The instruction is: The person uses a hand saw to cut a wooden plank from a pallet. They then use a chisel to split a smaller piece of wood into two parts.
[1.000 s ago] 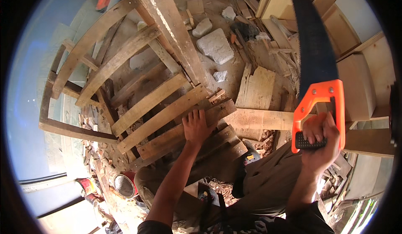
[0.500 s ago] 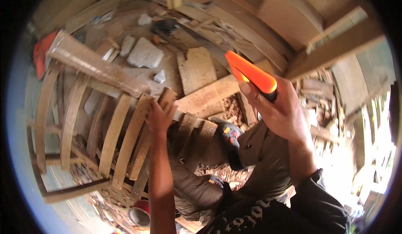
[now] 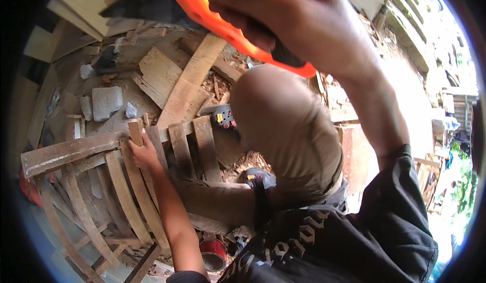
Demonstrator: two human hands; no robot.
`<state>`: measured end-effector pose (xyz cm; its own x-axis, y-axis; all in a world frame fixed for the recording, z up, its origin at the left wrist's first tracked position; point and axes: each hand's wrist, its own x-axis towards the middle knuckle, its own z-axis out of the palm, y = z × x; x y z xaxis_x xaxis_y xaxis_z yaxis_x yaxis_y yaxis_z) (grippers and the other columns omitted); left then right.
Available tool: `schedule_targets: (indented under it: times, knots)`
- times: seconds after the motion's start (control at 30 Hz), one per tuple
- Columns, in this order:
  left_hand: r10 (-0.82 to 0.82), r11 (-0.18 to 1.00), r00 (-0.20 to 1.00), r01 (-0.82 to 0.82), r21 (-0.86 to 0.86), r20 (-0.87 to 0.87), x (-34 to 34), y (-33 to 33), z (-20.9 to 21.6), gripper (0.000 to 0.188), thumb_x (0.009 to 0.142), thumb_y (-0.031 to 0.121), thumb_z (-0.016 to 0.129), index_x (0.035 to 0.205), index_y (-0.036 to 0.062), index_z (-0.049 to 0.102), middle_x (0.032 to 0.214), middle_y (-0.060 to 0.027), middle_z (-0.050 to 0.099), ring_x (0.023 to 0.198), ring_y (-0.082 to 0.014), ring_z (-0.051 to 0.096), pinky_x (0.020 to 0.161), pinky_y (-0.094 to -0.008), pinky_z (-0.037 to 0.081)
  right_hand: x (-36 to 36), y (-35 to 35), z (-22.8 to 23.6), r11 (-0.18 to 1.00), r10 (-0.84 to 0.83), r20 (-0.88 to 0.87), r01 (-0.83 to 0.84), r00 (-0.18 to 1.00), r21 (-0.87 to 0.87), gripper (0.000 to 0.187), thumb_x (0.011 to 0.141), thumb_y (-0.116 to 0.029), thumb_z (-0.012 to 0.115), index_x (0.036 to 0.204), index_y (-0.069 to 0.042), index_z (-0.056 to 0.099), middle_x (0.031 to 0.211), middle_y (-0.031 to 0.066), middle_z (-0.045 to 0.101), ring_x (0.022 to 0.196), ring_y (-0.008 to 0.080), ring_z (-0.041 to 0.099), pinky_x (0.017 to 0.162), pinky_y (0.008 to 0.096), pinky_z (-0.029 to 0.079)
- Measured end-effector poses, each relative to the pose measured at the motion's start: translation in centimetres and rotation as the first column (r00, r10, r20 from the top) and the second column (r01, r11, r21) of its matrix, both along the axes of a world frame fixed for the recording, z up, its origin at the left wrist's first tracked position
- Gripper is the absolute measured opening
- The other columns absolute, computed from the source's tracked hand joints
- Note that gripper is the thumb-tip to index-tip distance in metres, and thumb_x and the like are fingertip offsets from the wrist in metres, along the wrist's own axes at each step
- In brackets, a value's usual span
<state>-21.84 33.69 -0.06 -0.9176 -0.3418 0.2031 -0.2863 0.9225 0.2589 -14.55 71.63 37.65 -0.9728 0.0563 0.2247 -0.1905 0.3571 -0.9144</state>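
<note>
Raising a handsaw (image 3: 152,8) while bracing a slatted wooden frame (image 3: 127,196)

Closed round the black grip inside its orange handle (image 3: 202,10), the right hand (image 3: 298,25) carries the saw high above the raised knee (image 3: 273,106), apart from the wood, the toothed edge facing down. The left hand (image 3: 144,154) is clamped on the upper end of a slat (image 3: 142,189), thumb on one side and fingers on the other. The frame lies low at the person's left, joined along its near side to a broad, paint-streaked beam (image 3: 76,151).

The saw is probably light and handle-heavy; its long, thin blade should flex sideways, so the enclosed grip is the only sensible hold. The frame looks stiff and awkward more than fragile, heaviest along the beam. Its dry, rough slats should not slip, though splinters and loose joints seem likely; it is best held close to where a slat meets the beam.

Half a second ago the orange handle shows almost edge-on and no blade can be made out; now its side is visible and the dark blade reaches toward the upper left. The view has swung, setting the frame lower left, while the left hand stays on the slats.
</note>
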Motion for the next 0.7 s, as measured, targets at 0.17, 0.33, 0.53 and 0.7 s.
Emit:
schedule_targets:
  times: [0.17, 0.33, 0.53, 0.7]
  knots:
    - [-0.17, 0.975, 0.976, 0.187, 0.118, -0.137, 0.5, -0.4, 0.3, 0.075, 0.087, 0.054, 0.069, 0.132, -0.0048, 0.057, 0.115, -0.0287, 0.067, 0.105, -0.0459, 0.065, 0.089, -0.0525, 0.052, 1.7, 2.0, 3.7, 0.974, 0.215, -0.007, -0.214, 0.977, 0.076, 0.041, 0.104, -0.038, 0.054, 0.083, -0.003, 0.062, 0.053, -0.0029, 0.049, 0.046, 0.0061, 0.044, 0.044, 0.027, 0.034]
    - [-0.225, 0.948, 0.963, 0.251, 0.194, -0.149, 2.3, 3.2, 3.6, 0.071, 0.088, 0.047, 0.072, 0.131, -0.0071, 0.057, 0.113, -0.0303, 0.067, 0.107, -0.0445, 0.066, 0.089, -0.0492, 0.053, -1.5, 3.2, -2.5, 0.999, 0.041, 0.135, -0.04, 0.99, -0.009, 0.043, 0.092, -0.043, 0.071, 0.112, -0.005, 0.073, 0.067, 0.0009, 0.062, 0.065, 0.0067, 0.057, 0.061, 0.029, 0.047]
    - [-0.202, 0.979, 0.977, 0.204, 0.028, -0.075, 1.4, 0.6, 1.8, 0.082, 0.083, 0.052, 0.075, 0.134, -0.0084, 0.054, 0.126, -0.0305, 0.062, 0.12, -0.0432, 0.06, 0.101, -0.0471, 0.048, -7.6, 1.2, -8.8, 0.96, 0.264, 0.108, -0.273, 0.958, 0.07, 0.033, 0.096, -0.031, 0.069, 0.089, 0.001, 0.067, 0.061, 0.0006, 0.055, 0.061, 0.0063, 0.047, 0.055, 0.0297, 0.042]
    - [-0.07, 0.987, 0.994, 0.057, 0.153, 0.083, -0.7, 2.5, 4.4, 0.085, 0.078, 0.051, 0.079, 0.134, -0.0078, 0.053, 0.129, -0.0304, 0.06, 0.121, -0.0442, 0.059, 0.1, -0.0472, 0.048, -12.7, 2.1, -14.3, 0.915, 0.401, 0.284, -0.397, 0.871, -0.075, 0.035, 0.094, -0.032, 0.071, 0.092, 0.003, 0.068, 0.065, 0.0046, 0.059, 0.063, 0.009, 0.054, 0.058, 0.0305, 0.045]
